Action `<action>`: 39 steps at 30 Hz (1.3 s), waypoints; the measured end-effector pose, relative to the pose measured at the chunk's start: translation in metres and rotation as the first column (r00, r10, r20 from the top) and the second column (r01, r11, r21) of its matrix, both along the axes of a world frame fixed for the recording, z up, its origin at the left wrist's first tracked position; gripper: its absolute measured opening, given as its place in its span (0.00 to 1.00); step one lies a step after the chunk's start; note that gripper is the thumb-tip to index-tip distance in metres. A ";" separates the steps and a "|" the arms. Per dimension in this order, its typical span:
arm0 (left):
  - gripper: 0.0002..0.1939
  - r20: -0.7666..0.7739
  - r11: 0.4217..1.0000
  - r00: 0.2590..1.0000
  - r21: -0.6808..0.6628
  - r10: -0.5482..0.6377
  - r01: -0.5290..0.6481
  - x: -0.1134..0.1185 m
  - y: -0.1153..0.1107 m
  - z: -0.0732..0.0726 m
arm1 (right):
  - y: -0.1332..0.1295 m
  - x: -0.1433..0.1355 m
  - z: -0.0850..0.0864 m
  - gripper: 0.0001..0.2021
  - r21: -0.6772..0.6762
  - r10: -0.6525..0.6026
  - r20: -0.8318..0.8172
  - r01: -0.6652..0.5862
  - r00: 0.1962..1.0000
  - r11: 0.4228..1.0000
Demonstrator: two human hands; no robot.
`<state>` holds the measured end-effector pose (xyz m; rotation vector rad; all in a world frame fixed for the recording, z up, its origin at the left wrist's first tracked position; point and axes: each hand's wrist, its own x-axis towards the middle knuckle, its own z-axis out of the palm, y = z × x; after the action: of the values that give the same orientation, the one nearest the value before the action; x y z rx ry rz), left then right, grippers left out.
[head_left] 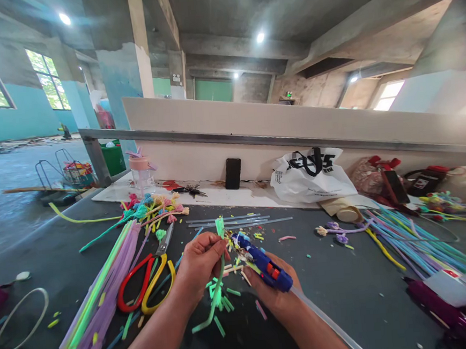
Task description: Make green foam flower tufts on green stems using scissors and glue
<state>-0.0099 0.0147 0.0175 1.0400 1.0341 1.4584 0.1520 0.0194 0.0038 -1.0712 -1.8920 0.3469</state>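
My left hand [201, 260] pinches a green pipe cleaner [220, 226], with its tip up and its long end bent down to the table. In my right hand [272, 289] is a blue hot glue gun [268, 266], its nozzle pointing left close to the pipe cleaner's top. I cannot tell whether they touch. A clear glue stick [325, 320] trails from its back. Below my hands lie several short cut green pieces [222, 299]. Scissors [147, 283] with red and yellow handles rest left of my left hand.
Purple and green pipe cleaners [105, 292] lie at left, blue ones [419, 235] at right. Finished-looking coloured tufts [146, 205] are behind the scissors. Clear glue sticks [240, 220] lie ahead. A phone [233, 173], cup [141, 173] and white bag [311, 176] stand along the back.
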 end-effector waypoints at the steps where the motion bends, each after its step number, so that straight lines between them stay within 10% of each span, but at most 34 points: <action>1: 0.14 0.002 1.000 1.000 0.007 0.002 -0.002 0.000 0.000 -0.001 | 0.000 0.000 0.000 0.11 0.004 0.003 0.009 -0.003 1.000 1.000; 39: 0.15 -0.024 1.000 0.999 -0.013 -0.028 0.028 -0.001 0.005 -0.008 | 0.010 0.007 -0.005 0.09 -0.032 0.049 0.065 -0.047 0.997 0.998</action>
<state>-0.0107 0.0195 0.0090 1.0614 1.0406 1.4180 0.1593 0.0296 -0.0009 -1.0703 -1.9796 0.3731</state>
